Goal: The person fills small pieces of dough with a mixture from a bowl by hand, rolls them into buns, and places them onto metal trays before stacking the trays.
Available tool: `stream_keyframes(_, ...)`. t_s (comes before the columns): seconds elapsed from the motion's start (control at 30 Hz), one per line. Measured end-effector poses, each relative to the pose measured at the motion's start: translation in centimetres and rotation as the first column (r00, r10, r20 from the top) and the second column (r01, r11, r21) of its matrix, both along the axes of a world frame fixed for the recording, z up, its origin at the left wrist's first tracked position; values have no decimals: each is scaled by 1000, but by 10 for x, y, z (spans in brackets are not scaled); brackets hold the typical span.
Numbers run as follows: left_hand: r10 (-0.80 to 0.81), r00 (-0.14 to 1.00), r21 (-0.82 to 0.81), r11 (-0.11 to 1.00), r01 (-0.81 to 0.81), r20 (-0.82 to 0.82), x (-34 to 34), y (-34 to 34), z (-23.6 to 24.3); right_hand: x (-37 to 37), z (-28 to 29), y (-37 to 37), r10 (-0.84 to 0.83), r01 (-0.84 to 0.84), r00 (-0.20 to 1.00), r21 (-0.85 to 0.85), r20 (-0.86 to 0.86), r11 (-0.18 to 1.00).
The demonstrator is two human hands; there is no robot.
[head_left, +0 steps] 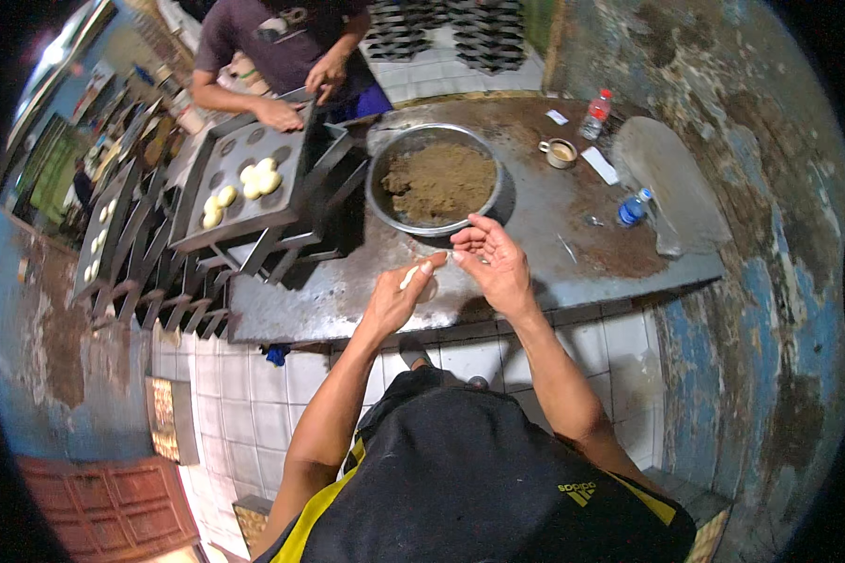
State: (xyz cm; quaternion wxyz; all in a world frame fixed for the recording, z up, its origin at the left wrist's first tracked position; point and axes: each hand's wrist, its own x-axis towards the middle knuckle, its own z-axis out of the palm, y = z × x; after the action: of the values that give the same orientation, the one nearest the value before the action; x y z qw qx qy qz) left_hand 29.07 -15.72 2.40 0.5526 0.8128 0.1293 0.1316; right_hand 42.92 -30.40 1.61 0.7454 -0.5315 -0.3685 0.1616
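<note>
My left hand (399,296) is closed around a small piece of pale dough (409,277), which shows partly between thumb and fingers. Beside it my right hand (498,272) has its fingers apart and loosely bent, with the thumb tip close to the left fingertips; I see nothing held in it. Both hands are over the table's near side. Just beyond them stands a wide metal bowl (425,228) holding a brown crumbly filling (446,178).
Left of the bowl, a dark baking tray (190,211) with several dough balls (261,176) rests on stacked trays; a co-worker's hands (282,114) are at its far edge. On the table's right are a cup (559,153), a blue-capped bottle (634,207), a red-capped bottle (596,114) and a plastic sheet (662,178).
</note>
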Motion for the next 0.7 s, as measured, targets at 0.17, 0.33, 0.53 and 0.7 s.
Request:
stream_keyframes(0.17, -8, 989, 57, 998, 16, -147, -31, 1, 27, -5, 28, 29, 456, -375, 884, -425, 104, 824)
stream_keyframes(0.33, 131, 981, -342, 924, -173, -142, -66, 57, 5, -67, 44, 74, 53, -42, 970, -51, 236, 998)
stream_keyframes(0.53, 215, 918, -666, 743, 68, 333, -55, 82, 16, -115, 5, 140, -69, 120, 943, -136, 327, 983)
stream_keyframes(0.7, 375, 863, -420, 881, -219, 337, -78, 167, 18, -143, 30, 228, 340, -404, 755, 12, -561, 915)
